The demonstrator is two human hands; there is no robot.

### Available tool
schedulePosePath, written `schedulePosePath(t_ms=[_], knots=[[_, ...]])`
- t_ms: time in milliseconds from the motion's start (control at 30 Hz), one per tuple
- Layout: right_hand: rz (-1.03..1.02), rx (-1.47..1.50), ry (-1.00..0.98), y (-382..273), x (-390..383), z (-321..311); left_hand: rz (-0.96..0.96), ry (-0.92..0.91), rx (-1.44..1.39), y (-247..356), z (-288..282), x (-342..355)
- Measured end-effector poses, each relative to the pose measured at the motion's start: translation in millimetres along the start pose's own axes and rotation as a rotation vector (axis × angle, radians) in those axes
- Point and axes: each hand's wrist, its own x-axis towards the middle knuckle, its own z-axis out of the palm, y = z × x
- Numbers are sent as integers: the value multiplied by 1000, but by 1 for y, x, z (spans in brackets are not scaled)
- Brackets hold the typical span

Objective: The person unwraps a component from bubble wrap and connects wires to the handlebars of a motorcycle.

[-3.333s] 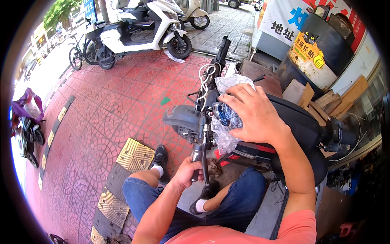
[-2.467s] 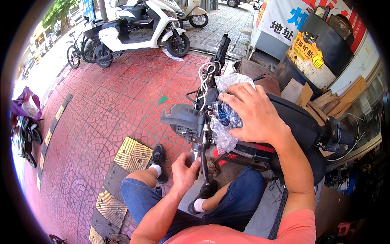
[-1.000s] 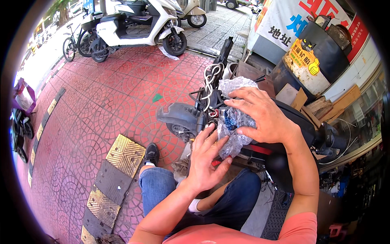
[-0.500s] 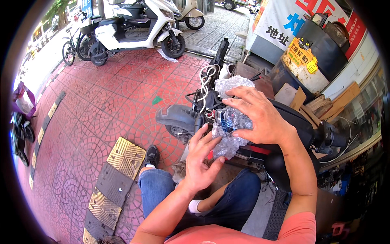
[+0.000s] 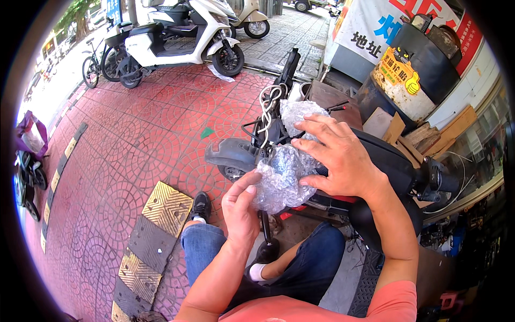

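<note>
A crumpled sheet of clear bubble wrap [image 5: 276, 190] lies spread over a small motorbike or scooter [image 5: 370, 147] in front of me. Through its layers shows something bluish, its kind blurred by the plastic. My left hand [image 5: 240, 209] pinches the wrap's near left edge between thumb and fingers. On the right side, my right hand [image 5: 343, 155] curves round the bundle, thumb at the near side and fingers on the far side. Another bunched part of the wrap sticks up beyond those fingers. A pale twisted cable [image 5: 266, 110] hangs on the bike just past the wrap.
A white scooter [image 5: 177, 40] stands at the far left on red paving. Left of my foot runs a yellow and black ramp [image 5: 145, 244]. A dark drum [image 5: 413, 70] and wood pieces [image 5: 450, 131] are at the right, beside a glass-fronted case [image 5: 483, 123].
My left hand has drawn the wrap's near edge left and toward me, spreading it over the bluish thing, whose print showed more plainly before. My right hand has shifted slightly left.
</note>
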Motion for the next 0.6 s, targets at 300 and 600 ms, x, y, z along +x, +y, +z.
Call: schedulePosePath(t_ms=[300, 600], knots=[[-30, -54, 6, -1, -1, 1, 11, 69, 183, 0, 7, 2], [-68, -28, 188, -25, -31, -3, 87, 149, 196, -5, -22, -23]])
